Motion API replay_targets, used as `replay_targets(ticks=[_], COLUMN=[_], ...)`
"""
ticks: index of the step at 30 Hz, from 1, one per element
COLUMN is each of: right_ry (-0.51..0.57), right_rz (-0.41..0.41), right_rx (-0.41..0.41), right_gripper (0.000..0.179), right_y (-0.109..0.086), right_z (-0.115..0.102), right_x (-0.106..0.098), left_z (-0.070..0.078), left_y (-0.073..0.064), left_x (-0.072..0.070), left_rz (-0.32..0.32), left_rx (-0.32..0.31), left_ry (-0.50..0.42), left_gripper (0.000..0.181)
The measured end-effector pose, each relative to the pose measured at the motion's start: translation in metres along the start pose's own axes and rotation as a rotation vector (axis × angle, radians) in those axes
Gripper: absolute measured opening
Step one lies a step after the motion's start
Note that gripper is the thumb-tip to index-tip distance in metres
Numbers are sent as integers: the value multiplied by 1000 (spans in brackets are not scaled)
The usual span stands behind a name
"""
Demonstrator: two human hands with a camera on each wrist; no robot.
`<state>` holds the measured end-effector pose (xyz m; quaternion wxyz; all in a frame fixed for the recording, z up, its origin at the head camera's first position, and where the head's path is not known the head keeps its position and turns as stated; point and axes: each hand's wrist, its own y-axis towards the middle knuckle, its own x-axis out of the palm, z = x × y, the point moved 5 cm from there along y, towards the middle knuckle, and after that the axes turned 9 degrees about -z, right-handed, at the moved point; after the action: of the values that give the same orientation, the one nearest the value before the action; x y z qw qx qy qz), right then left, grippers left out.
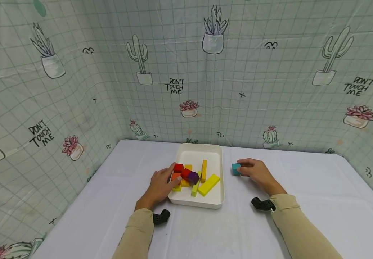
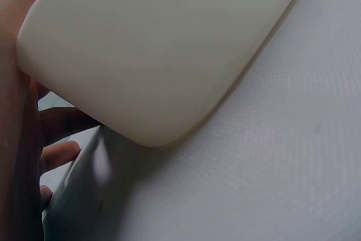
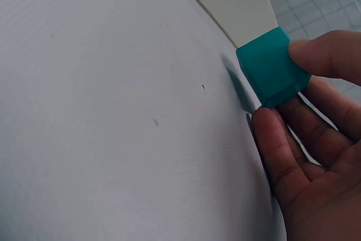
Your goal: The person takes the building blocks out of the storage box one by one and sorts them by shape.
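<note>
My right hand pinches a teal cube block between thumb and fingers, just right of the white tray. In the right wrist view the teal block sits close over the table cloth. On the other side, my left hand holds the tray's left edge, its thumb over the rim and its fingers along the outside. Inside the tray lie two red cubes, a purple cube, an orange cube and several yellow blocks, partly heaped together at the left.
A white cloth covers the table. Behind it hangs a grid-patterned curtain printed with potted cacti and lettering, which also runs along the left side. A black device is strapped at each wrist.
</note>
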<state>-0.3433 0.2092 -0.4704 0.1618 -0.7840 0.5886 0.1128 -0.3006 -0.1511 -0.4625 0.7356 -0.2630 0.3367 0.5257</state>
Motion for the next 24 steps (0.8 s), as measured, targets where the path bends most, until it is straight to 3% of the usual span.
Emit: replay_targets(ticks=[24], right_ry=[-132], right_rz=[17], right_rx=[-19], right_gripper=[46], right_y=[-2], right_z=[-1], right_x=[0], left_z=[0], left_y=[1], left_x=[0], left_rz=[-8], left_rx=[-4], left_ry=[-4], left_gripper=[72])
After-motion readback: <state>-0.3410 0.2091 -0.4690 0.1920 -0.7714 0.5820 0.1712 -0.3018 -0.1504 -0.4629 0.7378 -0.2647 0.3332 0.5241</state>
